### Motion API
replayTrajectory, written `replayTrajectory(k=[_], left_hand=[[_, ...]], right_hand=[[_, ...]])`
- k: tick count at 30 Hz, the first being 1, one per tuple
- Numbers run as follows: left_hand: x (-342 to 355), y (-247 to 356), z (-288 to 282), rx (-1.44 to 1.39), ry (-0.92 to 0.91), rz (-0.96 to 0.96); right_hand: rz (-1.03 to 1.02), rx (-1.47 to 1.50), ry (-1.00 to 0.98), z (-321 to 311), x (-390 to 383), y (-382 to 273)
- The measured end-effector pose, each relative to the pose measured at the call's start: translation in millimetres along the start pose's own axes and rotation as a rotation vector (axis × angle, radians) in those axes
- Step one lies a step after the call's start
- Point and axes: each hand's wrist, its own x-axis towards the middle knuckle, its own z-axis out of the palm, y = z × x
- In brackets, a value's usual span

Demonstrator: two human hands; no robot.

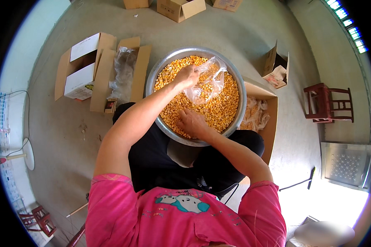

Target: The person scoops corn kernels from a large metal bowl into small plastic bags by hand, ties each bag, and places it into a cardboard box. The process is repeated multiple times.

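A wide metal basin (150,78) full of yellow-orange corn kernels (226,109) stands in front of my knees. My left hand (188,77) is above the kernels in the far half of the basin, its fingers pinched on the edge of a clear plastic bag (212,88). The bag hangs crumpled to the right of that hand, with kernels showing through it. Nearer to me, my right hand (192,122) reaches down into the corn with fingers curled around kernels. Its fingertips are partly hidden.
Right of the basin, a cardboard box (270,123) holds filled clear bags (255,115). Opened boxes (81,68) and another with clear plastic (123,74) stand left. A smaller box (276,68) and a red-brown wooden chair (327,103) are farther right. More boxes (179,9) line the far side.
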Motion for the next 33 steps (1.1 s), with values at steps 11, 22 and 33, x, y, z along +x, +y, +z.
replayTrajectory(k=[11, 22, 33], left_hand=[[5.6, -9.2, 3.5, -0.006, 0.021, 0.049], [16.2, -28.2, 5.6, 0.025, 0.075, 0.104], [-3.1, -19.3, 0.3, 0.024, -0.016, 0.017]], right_hand=[[-0.033, -0.019, -0.103, 20.8, 3.6, 10.4], [-0.278, 0.742, 0.032, -45.2, 33.6, 31.8], [0.748, 1.452, 0.365, -52.8, 80.8, 113.5]])
